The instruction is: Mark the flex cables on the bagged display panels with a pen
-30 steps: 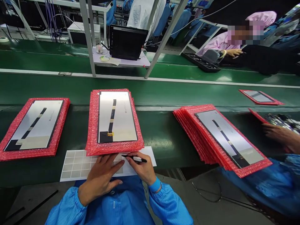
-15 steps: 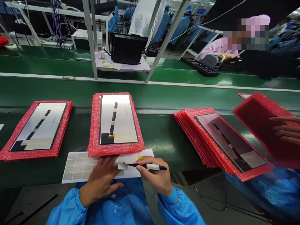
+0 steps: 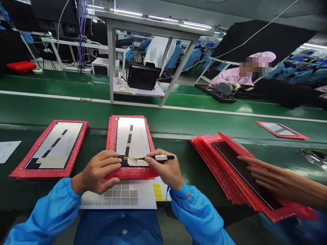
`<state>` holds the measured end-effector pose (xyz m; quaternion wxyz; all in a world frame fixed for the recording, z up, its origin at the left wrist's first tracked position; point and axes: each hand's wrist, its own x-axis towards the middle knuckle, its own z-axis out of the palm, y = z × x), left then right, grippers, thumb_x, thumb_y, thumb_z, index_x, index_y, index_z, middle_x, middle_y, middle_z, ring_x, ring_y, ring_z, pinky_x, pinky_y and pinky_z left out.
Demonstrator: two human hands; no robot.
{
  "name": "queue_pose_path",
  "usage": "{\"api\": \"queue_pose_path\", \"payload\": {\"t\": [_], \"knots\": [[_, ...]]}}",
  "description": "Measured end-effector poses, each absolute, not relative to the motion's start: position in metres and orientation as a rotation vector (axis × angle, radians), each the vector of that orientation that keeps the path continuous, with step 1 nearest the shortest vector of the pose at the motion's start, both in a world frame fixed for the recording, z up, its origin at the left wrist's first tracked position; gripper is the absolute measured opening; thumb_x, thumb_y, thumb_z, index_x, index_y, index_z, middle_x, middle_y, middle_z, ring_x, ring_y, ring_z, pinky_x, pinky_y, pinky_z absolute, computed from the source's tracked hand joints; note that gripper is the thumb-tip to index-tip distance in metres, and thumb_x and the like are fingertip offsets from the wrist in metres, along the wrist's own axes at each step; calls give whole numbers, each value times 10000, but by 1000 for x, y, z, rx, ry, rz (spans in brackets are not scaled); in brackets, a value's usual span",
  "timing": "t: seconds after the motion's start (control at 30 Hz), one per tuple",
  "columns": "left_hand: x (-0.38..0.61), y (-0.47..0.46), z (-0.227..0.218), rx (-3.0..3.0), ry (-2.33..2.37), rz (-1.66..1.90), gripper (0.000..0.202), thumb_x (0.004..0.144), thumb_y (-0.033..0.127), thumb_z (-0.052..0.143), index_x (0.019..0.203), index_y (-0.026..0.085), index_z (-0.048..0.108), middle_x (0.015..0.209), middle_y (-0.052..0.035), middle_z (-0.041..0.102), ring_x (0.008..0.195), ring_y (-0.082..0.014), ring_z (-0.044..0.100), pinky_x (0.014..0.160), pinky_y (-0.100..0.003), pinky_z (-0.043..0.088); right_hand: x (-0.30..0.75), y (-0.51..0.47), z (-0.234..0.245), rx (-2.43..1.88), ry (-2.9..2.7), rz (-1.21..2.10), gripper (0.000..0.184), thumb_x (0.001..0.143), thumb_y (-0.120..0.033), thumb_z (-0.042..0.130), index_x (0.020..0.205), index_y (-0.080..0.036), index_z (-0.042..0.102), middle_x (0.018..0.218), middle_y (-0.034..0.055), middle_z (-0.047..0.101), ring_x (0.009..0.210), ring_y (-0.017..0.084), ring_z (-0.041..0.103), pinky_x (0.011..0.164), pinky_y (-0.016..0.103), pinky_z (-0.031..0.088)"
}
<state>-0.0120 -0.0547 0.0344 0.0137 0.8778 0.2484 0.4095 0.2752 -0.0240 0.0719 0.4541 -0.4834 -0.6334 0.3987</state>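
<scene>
A display panel (image 3: 140, 139) lies face down on a stack of red bubble-wrap sheets (image 3: 143, 173) in front of me. A dark flex cable (image 3: 128, 141) runs down its back. My right hand (image 3: 167, 170) is closed on black-and-white tweezers (image 3: 163, 157). At their tip, a small grey sticker (image 3: 133, 161) lies over the panel's lower edge beside the cable's gold end. My left hand (image 3: 99, 170) reaches over the panel's lower left corner, fingers stretched out, thumb apart. Below the stack, a white sheet (image 3: 146, 202) carries several grey square stickers and yellow ones.
Another panel (image 3: 57, 146) lies on red wrap to the left. On the right, a co-worker's hand (image 3: 270, 177) touches red wrap over a dark panel (image 3: 245, 173) on a tall stack. A wrapped panel (image 3: 279, 129) lies farther back. Metal frame posts (image 3: 111, 64) stand behind the green bench.
Both my hands have moved from the sticker sheet onto the panel, the tweezers carrying the grey sticker. The co-worker's red wrap has come down onto the right stack. The camera view has tilted up.
</scene>
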Motion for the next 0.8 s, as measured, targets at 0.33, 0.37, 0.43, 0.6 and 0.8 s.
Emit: {"api": "queue_pose_path", "payload": {"t": [0.33, 0.37, 0.43, 0.6, 0.8], "knots": [[-8, -25, 11, 2537, 524, 1439, 460, 1011, 504, 455, 1143, 135, 695, 1006, -167, 759, 1003, -306, 702, 836, -480, 589, 262, -12, 61, -1223, -1599, 1035, 156, 769, -346, 819, 736, -199, 779, 633, 25, 704, 541, 164, 579, 517, 286, 460], [-9, -26, 10, 2533, 528, 1436, 470, 1018, 512, 447, 1159, 137, 693, 1018, -169, 759, 1019, -309, 701, 847, -485, 588, 262, -11, 60, -1230, -1602, 1027, 155, 769, -345, 819, 734, -199, 780, 647, 31, 713, 550, 167, 586, 521, 287, 465], [-10, -26, 8, 2526, 531, 1443, 479, 1024, 514, 442, 1180, 136, 691, 1036, -174, 759, 1044, -315, 699, 865, -494, 585, 261, -11, 60, -1245, -1612, 1011, 153, 773, -338, 815, 727, -196, 782, 673, 43, 730, 567, 173, 603, 533, 290, 478], [-10, -26, -2, 2484, 534, 1464, 477, 1001, 504, 466, 1217, 136, 681, 1053, -182, 752, 1058, -329, 691, 874, -513, 575, 261, -10, 57, -1264, -1612, 1010, 169, 785, -352, 820, 752, -188, 795, 698, 59, 750, 587, 183, 628, 533, 289, 490], [-8, -24, -14, 2444, 491, 1507, 499, 942, 513, 544, 1222, 120, 672, 1072, -201, 740, 1053, -349, 678, 862, -535, 569, 260, -10, 57, -1278, -1597, 1030, 157, 788, -344, 828, 764, -192, 793, 729, 64, 766, 627, 196, 662, 539, 281, 501]]}}
